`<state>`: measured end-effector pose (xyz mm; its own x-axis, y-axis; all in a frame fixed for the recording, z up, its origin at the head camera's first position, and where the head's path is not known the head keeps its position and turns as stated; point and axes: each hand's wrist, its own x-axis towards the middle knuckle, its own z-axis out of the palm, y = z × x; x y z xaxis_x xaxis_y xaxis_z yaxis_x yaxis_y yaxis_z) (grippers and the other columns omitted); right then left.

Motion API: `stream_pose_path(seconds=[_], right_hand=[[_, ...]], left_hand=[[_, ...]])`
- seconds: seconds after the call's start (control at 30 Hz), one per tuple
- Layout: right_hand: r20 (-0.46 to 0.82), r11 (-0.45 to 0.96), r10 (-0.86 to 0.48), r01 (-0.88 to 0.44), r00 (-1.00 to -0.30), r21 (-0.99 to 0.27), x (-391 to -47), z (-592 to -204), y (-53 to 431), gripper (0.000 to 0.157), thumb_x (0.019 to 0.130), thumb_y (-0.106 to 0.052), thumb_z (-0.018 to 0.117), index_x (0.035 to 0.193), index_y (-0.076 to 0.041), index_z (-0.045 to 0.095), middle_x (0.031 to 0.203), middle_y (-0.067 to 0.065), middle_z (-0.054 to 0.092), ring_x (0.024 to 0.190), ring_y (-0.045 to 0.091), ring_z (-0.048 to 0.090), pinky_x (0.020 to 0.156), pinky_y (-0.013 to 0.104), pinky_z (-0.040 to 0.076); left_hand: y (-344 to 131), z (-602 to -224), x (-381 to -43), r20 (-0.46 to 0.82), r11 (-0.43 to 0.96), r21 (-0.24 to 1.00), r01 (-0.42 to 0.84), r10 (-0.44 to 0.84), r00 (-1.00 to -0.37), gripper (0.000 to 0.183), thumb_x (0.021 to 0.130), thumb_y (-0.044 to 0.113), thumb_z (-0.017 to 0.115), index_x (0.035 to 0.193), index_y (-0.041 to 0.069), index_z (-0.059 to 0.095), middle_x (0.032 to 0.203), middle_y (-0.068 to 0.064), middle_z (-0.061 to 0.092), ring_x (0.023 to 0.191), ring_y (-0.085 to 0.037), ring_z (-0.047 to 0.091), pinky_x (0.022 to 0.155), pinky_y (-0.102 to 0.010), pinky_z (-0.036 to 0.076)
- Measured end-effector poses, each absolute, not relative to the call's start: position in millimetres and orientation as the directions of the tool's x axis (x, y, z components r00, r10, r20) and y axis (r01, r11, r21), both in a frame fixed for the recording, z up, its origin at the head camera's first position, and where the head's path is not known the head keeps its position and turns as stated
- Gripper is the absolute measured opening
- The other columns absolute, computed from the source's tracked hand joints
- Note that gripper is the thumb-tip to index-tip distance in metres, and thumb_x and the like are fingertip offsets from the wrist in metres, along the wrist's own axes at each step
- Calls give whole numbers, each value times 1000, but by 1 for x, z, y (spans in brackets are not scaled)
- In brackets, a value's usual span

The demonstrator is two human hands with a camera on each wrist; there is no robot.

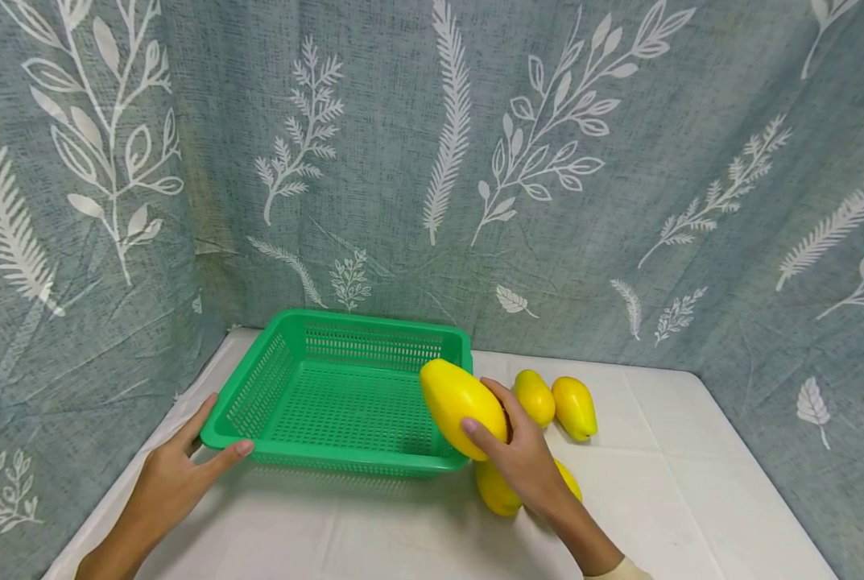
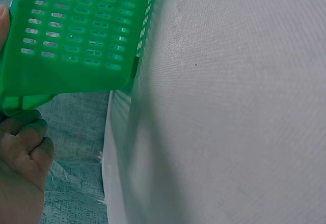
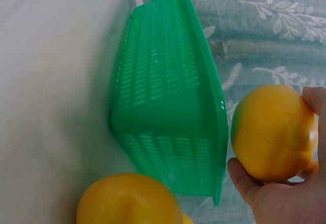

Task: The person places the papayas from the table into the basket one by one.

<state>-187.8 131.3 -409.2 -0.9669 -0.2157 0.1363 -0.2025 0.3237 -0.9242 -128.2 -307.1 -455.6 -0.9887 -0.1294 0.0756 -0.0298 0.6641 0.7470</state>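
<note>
A green plastic basket [image 1: 345,461] with slotted walls stands on the white-covered table, its inside bare. My left hand [image 1: 174,482] grips its front left corner, thumb on the front rim; in the left wrist view the fingers [image 2: 33,135] curl by the rim. Over the basket's right end, my right hand [image 1: 522,455] holds a large yellow mango [image 1: 459,405], thumb on the near side. The right wrist view shows that mango [image 3: 272,132] just past the basket's rim [image 3: 220,112], with fingers around it.
Two yellow mangoes [image 1: 575,407] lie right of the basket, toward the back. More yellow fruit [image 1: 499,490] sits beneath my right hand, partly hidden by it. A grey-green leaf-patterned curtain [image 1: 395,161] hangs behind and along both sides of the white table [image 1: 663,467].
</note>
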Motion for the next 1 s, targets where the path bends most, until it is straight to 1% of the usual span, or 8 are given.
stream_pose_path(seconds=[0.1,0.23,0.33,0.4,0.5,0.67,0.87,1.0], right_hand=[[132,307,-219,-197,-967,-931,-189,-410,129,64,101,-42,73,158,-30,47,148,3,59,118,23,63,104,40,52],[140,268,-243,-205,-960,-941,-190,-409,129,62,103,-40,71,159,-28,46,155,6,54,132,24,60,111,39,51],[159,242,-262,-224,-952,-944,-190,-408,130,59,106,-38,68,159,-27,44,158,9,51,140,25,56,116,44,47],[174,232,-269,-239,-947,-943,-190,-408,131,57,107,-37,66,159,-27,44,158,10,51,142,25,55,119,47,44],[189,220,-277,-254,-942,-942,-191,-409,132,56,108,-35,65,159,-26,44,157,11,51,143,26,54,120,52,41],[196,217,-270,-258,-943,-941,-191,-410,135,55,108,-33,66,158,-23,45,155,11,54,142,27,55,120,54,41],[202,213,-268,-262,-942,-941,-191,-413,139,55,107,-30,66,157,-21,46,154,8,55,140,27,57,118,48,44],[201,211,-262,-259,-944,-943,-191,-415,142,55,107,-29,67,157,-20,46,155,12,53,140,29,57,117,43,46]], left_hand=[[-307,-456,-129,78,671,741,-33,-134,-988,96,105,45,68,172,15,7,165,-40,24,138,-70,38,96,-72,50],[-307,-457,-129,73,669,742,-35,-133,-988,96,105,45,68,172,15,6,165,-41,24,138,-70,38,97,-73,49],[-307,-456,-130,68,664,747,-34,-128,-989,97,105,46,67,172,16,5,165,-40,23,138,-70,38,98,-73,49],[-306,-455,-129,63,661,749,-36,-126,-990,97,105,47,67,172,16,4,166,-40,22,138,-71,37,97,-73,49],[-306,-454,-129,66,661,750,-34,-126,-990,98,105,47,67,172,16,4,166,-40,22,138,-71,37,98,-73,48],[-306,-454,-129,80,661,750,-28,-132,-988,97,104,47,68,172,16,5,166,-39,23,138,-70,38,99,-73,48],[-304,-454,-128,84,656,755,-20,-127,-988,97,104,46,68,172,17,6,166,-39,23,138,-70,39,98,-72,49],[-305,-455,-128,84,658,753,-18,-124,-989,96,105,46,68,172,16,6,166,-39,24,138,-69,39,98,-71,49]])
